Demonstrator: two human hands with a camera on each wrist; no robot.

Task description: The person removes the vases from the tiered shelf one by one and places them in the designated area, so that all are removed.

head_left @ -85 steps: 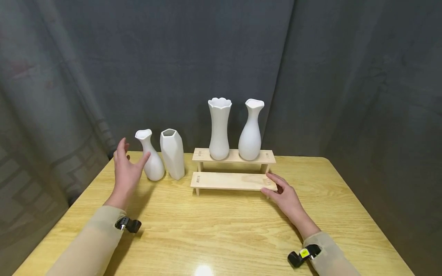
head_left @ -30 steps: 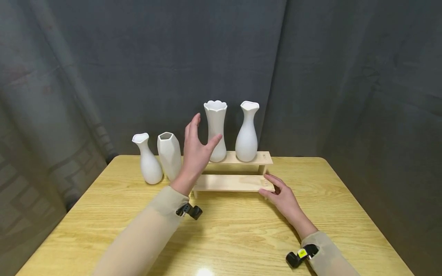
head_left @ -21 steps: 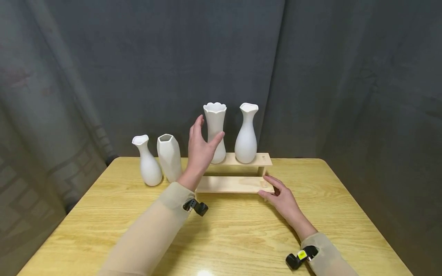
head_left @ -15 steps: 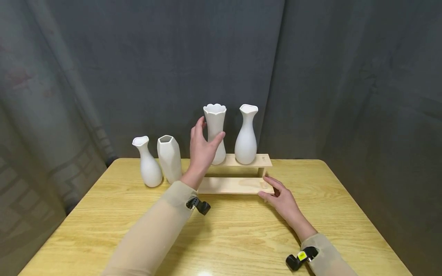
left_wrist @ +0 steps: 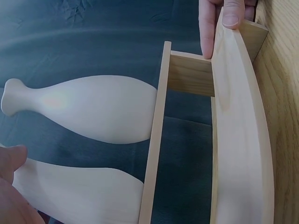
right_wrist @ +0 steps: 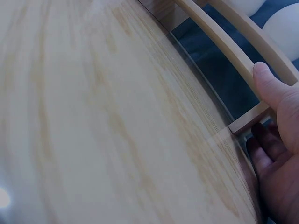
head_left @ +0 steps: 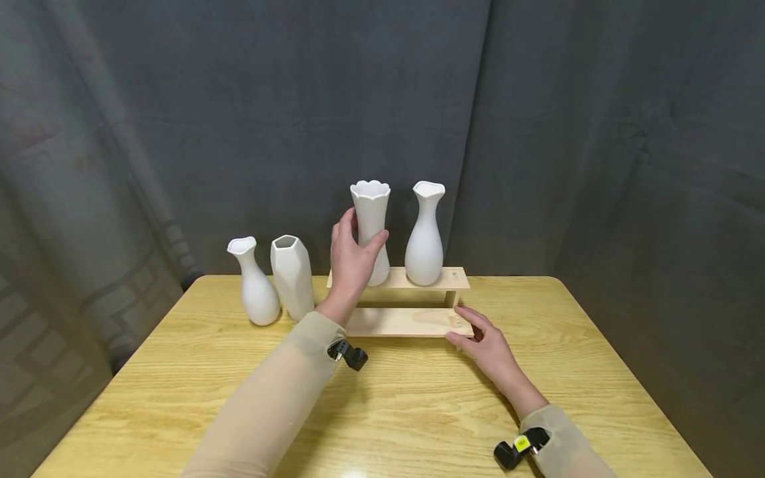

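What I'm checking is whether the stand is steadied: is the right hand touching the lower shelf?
Touching. The left wrist view shows it: the right hand has its thumb on the end of the lower shelf, with no gap between.

Beige sleeves (head_left: 263, 398) bear black wrist cameras (head_left: 356, 360), the right one with a yellow label (head_left: 522, 443).

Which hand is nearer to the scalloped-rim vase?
Left. The left hand is at the scalloped-rim vase, curled round it; the right hand is farther off, right of the vase, gripping the right end of the lower shelf.
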